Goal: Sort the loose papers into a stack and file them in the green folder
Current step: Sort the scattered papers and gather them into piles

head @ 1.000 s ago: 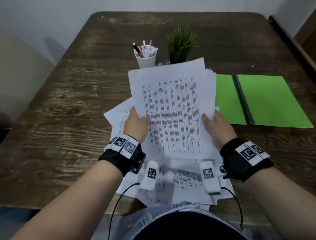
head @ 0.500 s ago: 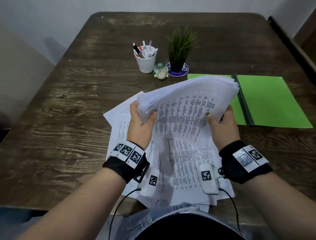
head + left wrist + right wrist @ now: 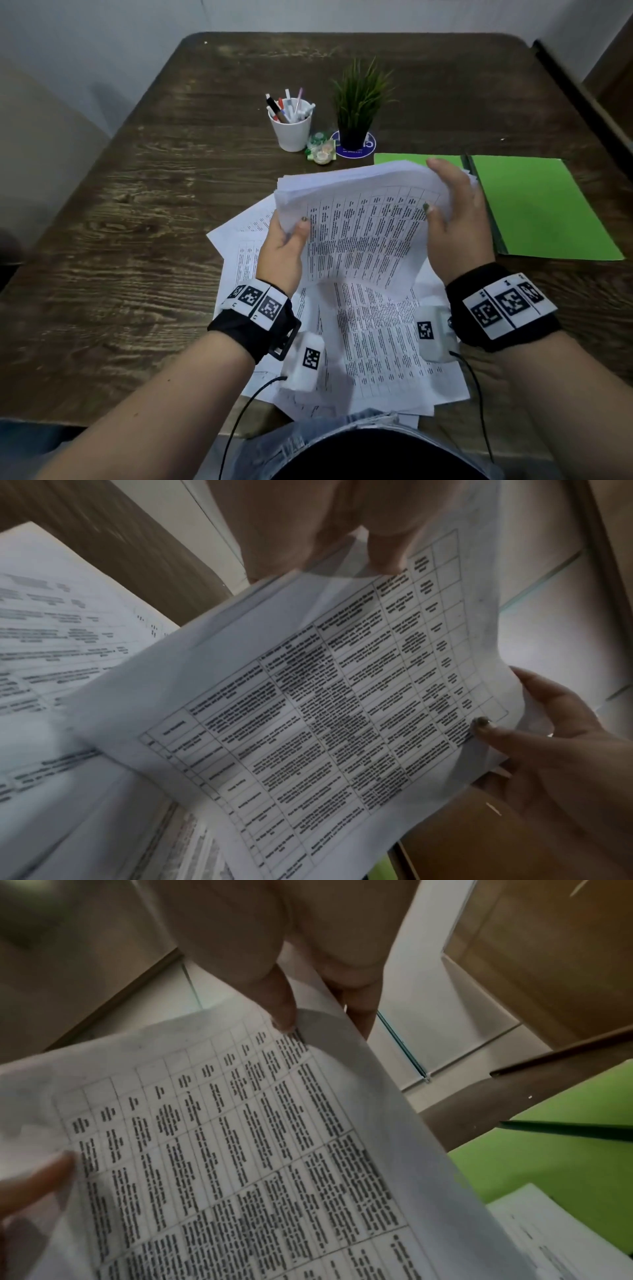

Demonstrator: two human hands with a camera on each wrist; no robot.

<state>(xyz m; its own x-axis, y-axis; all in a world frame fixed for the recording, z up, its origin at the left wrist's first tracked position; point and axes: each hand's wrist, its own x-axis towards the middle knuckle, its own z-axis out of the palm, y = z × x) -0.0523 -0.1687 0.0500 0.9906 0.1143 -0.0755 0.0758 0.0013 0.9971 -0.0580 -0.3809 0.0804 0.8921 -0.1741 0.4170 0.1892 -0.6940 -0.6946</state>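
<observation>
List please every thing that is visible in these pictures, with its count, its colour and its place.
stack of papers: one, white with black print, held above the table
loose papers: several, white, spread on the table under the stack
green folder: one, open, right side of the table
cup of pens: one, white, far middle
potted plant: one, green, right of the cup, on a blue coaster
small wrapped item: count unclear, green-white, between cup and plant
table: one, dark wood
left hand: grips the stack's left edge
right hand: grips its right edge
</observation>
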